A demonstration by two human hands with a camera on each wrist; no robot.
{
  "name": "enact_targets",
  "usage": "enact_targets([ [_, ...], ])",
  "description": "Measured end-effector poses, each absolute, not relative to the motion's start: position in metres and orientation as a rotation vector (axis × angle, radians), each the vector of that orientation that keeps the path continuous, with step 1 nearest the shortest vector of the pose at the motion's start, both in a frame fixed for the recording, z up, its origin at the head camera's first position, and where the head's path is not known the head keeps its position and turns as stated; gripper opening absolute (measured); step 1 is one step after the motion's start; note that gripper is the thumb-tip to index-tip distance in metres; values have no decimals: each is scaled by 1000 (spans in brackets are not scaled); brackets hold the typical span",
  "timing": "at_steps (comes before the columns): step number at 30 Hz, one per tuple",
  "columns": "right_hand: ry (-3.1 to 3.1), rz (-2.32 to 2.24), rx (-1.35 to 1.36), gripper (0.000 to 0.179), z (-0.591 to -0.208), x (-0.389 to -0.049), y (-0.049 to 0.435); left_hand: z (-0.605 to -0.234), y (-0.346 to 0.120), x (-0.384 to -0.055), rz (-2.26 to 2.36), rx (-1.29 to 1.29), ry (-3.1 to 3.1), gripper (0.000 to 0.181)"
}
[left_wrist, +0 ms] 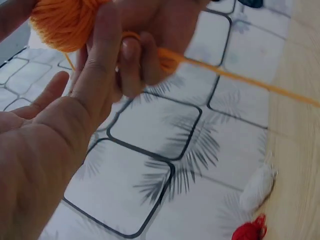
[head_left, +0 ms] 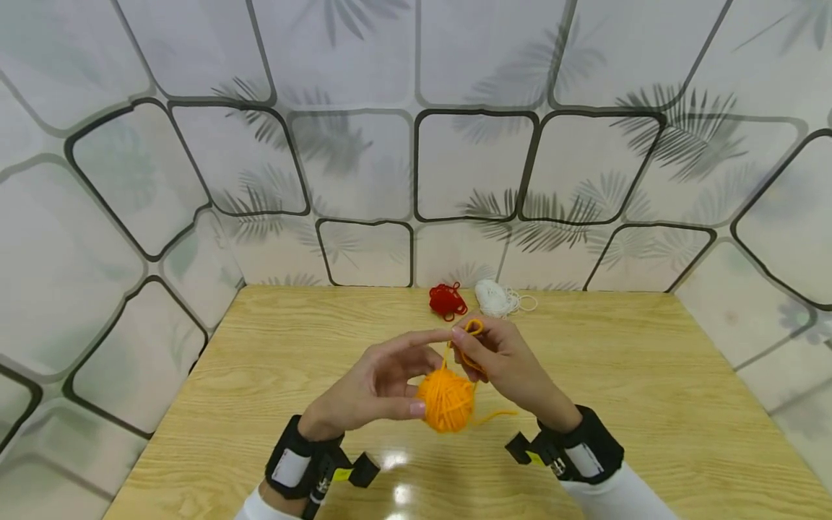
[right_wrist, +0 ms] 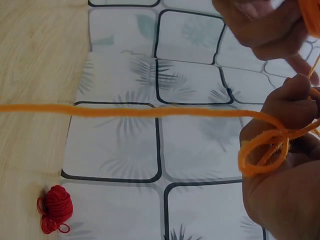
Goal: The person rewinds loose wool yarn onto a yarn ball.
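An orange yarn ball (head_left: 446, 401) is held up over the table in my left hand (head_left: 383, 383), with the thumb on its near left side and the fingers behind it. The left index finger reaches across to my right hand (head_left: 510, 357). Between its thumb and fingers the right hand pinches a looped length of orange yarn (head_left: 474, 327), which runs down to the ball. In the right wrist view the loop (right_wrist: 265, 152) hangs over the right palm, and a taut strand (right_wrist: 150, 111) stretches left. A loose yarn tail (head_left: 497, 415) shows right of the ball.
At the back of the wooden table (head_left: 292, 347) lie a small red yarn ball (head_left: 446, 301) and a white yarn ball (head_left: 495, 298) with loose strands. A patterned cloth wall (head_left: 364, 166) stands behind the table and along its sides. Both wrists wear black camera straps (head_left: 588, 448).
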State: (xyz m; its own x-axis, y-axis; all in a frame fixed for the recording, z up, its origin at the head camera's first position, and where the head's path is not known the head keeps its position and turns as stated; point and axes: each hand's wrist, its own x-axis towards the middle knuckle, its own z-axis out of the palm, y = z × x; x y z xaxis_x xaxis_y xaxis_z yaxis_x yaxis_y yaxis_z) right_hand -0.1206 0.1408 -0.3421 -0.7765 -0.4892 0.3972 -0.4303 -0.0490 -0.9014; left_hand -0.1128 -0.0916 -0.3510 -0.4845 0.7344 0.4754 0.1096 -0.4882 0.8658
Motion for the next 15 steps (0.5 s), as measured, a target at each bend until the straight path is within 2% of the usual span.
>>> enact_targets([
  [4,2113,-1937,-1039,20,-347,-120,142,-347,-97,-113,2177,1267,1232,45],
  [8,2128,-1910,-1015,20,-349,-121,157,-343,-110,-117,2429,1087,1160,33],
  [15,2261,-1852,-830,23,-347,-125,209,-341,-143,-130,2748,901,1053,34],
])
